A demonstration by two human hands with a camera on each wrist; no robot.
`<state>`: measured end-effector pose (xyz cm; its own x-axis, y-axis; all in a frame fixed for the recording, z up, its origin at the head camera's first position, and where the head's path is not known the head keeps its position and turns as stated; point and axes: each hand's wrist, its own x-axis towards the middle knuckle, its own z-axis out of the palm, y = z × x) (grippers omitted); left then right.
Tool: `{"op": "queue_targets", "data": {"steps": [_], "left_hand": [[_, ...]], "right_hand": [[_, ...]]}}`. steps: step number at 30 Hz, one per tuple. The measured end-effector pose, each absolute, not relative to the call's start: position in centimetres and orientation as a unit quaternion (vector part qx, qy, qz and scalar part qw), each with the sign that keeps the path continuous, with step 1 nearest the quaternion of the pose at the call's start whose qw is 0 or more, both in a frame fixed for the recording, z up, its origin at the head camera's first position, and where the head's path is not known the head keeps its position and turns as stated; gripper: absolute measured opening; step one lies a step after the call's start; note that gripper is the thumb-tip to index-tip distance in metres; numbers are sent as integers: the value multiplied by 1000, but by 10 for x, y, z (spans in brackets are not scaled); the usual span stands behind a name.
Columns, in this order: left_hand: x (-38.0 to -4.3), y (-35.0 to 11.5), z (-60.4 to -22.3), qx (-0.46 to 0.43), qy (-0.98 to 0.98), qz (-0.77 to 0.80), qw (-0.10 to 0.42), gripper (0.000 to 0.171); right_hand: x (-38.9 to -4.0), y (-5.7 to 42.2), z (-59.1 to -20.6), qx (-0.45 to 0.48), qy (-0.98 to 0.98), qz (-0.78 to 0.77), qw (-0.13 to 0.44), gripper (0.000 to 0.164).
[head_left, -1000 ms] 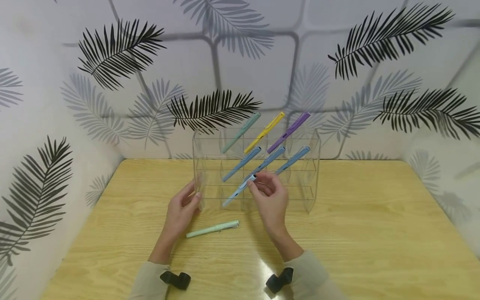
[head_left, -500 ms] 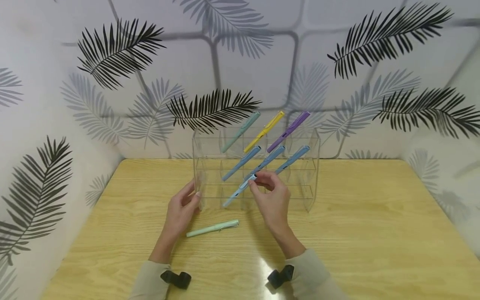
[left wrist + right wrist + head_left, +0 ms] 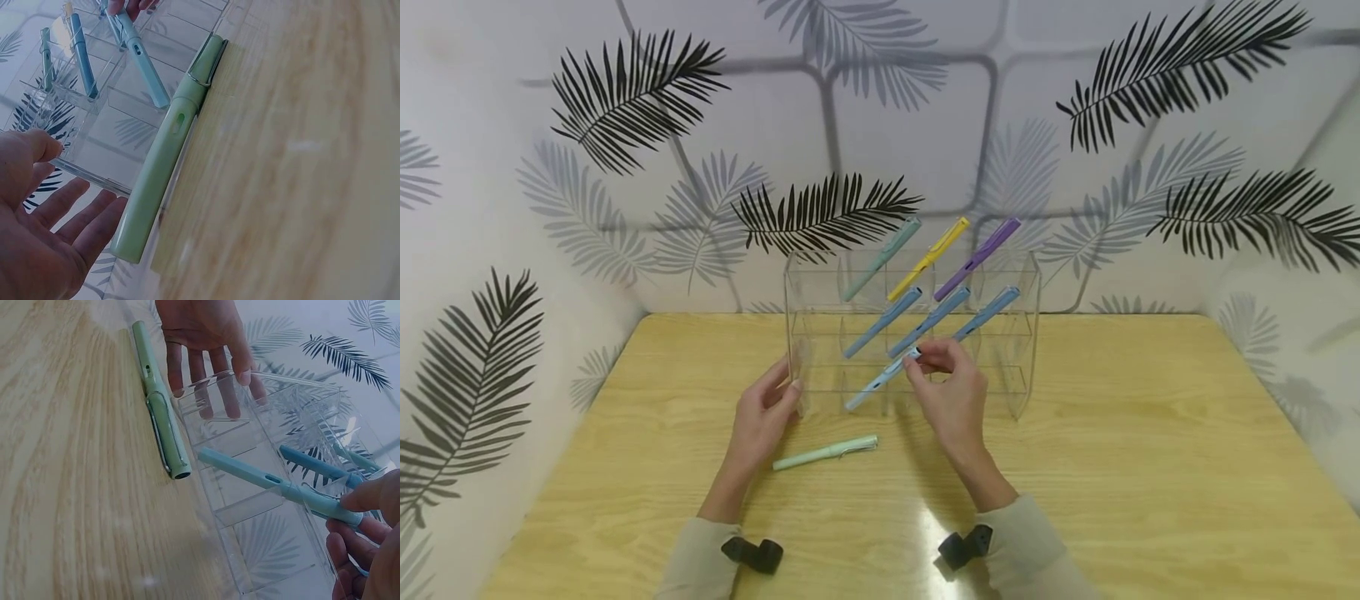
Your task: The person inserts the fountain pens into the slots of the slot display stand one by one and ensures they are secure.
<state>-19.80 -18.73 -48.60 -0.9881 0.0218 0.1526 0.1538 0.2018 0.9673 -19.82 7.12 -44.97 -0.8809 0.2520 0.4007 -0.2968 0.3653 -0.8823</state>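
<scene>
A clear acrylic pen stand [image 3: 1026,392] with stepped rows stands upright on the table. My left hand [image 3: 765,414] holds its left side panel, the thumb on one face and the fingers on the other. My right hand [image 3: 951,400] pinches the cap end of a light blue fountain pen [image 3: 880,383] between thumb and fingers. This pen slants across the lowest row, its lower end at the left part of that row. In front of the stand, a pale green fountain pen [image 3: 823,452] lies on the table, its clip end to the right.
Three blue pens lean in the middle row, among them the left one [image 3: 882,323]. In the top row lean a teal pen [image 3: 882,260], a yellow pen [image 3: 928,259] and a purple pen [image 3: 977,259]. Behind the wooden table [image 3: 1150,433] rises a leaf-patterned backdrop [image 3: 910,150].
My right hand has shifted slightly right with the light blue pen's cap end, so the pen slants a little flatter. My left hand stays on the stand.
</scene>
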Motion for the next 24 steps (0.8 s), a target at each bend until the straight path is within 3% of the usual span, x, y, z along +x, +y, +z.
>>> {"op": "queue_targets", "data": {"steps": [24], "left_hand": [[-199,-188,-486,-55,-770,-634,52,48]], "right_hand": [[-193,84,-449,54,-769,582,260,20]]}}
